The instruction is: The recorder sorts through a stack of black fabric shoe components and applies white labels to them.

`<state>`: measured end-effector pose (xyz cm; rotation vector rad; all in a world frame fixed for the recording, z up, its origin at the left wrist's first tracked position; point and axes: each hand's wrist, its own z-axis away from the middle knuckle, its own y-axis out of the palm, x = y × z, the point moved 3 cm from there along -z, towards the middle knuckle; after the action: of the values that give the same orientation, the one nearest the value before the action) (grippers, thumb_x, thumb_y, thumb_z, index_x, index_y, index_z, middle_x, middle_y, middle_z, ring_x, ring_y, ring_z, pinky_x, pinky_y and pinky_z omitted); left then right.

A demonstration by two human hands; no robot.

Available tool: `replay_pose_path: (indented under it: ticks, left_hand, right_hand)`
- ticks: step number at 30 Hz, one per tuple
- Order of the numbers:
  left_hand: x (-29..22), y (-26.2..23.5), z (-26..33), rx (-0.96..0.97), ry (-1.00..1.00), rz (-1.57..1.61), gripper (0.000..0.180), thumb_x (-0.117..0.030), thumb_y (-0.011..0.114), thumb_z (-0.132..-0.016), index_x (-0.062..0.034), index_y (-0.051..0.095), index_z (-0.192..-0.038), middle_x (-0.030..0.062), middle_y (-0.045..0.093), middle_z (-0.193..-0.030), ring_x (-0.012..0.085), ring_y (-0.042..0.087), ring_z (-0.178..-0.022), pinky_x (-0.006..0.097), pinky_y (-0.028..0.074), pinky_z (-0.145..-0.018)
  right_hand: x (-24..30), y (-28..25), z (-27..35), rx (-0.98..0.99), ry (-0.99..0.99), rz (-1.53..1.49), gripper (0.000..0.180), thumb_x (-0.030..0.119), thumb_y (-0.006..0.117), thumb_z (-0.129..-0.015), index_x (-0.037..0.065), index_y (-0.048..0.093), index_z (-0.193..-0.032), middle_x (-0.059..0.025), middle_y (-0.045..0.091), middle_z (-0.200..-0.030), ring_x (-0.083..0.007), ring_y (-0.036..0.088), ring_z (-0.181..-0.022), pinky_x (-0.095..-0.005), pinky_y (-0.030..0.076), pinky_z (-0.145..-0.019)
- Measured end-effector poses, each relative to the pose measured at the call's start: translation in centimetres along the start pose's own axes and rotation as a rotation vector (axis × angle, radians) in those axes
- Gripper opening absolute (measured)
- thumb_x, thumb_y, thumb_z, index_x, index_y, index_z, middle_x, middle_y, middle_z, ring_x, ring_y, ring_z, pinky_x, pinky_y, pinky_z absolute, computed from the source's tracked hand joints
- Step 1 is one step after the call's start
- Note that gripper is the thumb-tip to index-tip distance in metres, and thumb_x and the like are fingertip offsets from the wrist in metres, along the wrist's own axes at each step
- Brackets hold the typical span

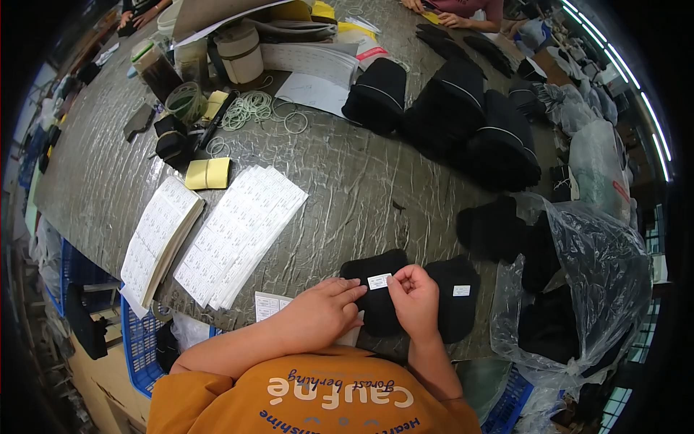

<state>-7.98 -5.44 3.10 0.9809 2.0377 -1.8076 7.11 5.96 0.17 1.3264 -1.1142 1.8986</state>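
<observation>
A small white label (pixel 378 281) lies over a black fabric piece (pixel 382 318) at the table's near edge. My right hand (pixel 415 296) pinches the label's right edge between thumb and forefinger. Resting on the left part of the same piece is my left hand (pixel 325 311), its fingers stretched toward the label and its thumb hidden from clear view. Just to the right lies a second black fabric piece (pixel 454 322) with a white label (pixel 461 291) on it. Beside my left wrist, a part of a label sheet (pixel 269 306) shows.
Two stacks of printed label sheets (pixel 242 235) (pixel 160 235) lie to the left, below a yellow bundle (pixel 207 173). Tied black fabric bundles (pixel 374 94) stand at the back. A clear plastic bag (pixel 600 267) with black pieces is at right. Across the table are another person's hands (pixel 454 20).
</observation>
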Motion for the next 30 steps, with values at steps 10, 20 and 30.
replay_pose_path:
  ticks: [10, 20, 30]
  left_hand:
    - [0.1, 0.2, 0.4, -0.003, -0.028, 0.011, 0.023, -0.018, 0.069, -0.081, 0.0031, 0.061, -0.085, 0.0175, 0.06, -0.126, 0.0324, 0.054, -0.12, 0.045, 0.043, -0.1]
    - [-0.1, 0.1, 0.4, 0.005, -0.029, 0.011, 0.024, -0.018, 0.07, -0.08, 0.0035, 0.059, -0.084, 0.0183, 0.059, -0.126, 0.0325, 0.053, -0.122, 0.045, 0.042, -0.101]
    - [-0.2, 0.1, 0.5, -0.003, -0.032, 0.011, 0.024, -0.017, 0.07, -0.078, 0.0037, 0.06, -0.083, 0.019, 0.059, -0.125, 0.0332, 0.053, -0.121, 0.045, 0.043, -0.101]
  right_hand:
    - [-1.1, -1.5, 0.3, -0.288, -0.193, -0.336, 0.032, -0.003, 0.061, -0.087, 0.004, 0.045, -0.114, -0.0072, 0.052, -0.104, -0.0106, 0.052, -0.078, -0.0225, 0.045, -0.071]
    - [0.1, -0.7, -0.4, -0.24, -0.25, 0.14, 0.063, -0.005, 0.074, -0.071, 0.002, 0.044, -0.127, -0.0098, 0.063, -0.098, -0.0173, 0.058, -0.083, -0.0292, 0.048, -0.076]
    - [0.2, -1.7, 0.2, -0.234, -0.293, -0.208, 0.016, -0.007, 0.061, -0.087, 0.001, 0.054, -0.098, -0.0032, 0.053, -0.098, -0.007, 0.051, -0.083, -0.021, 0.045, -0.076]
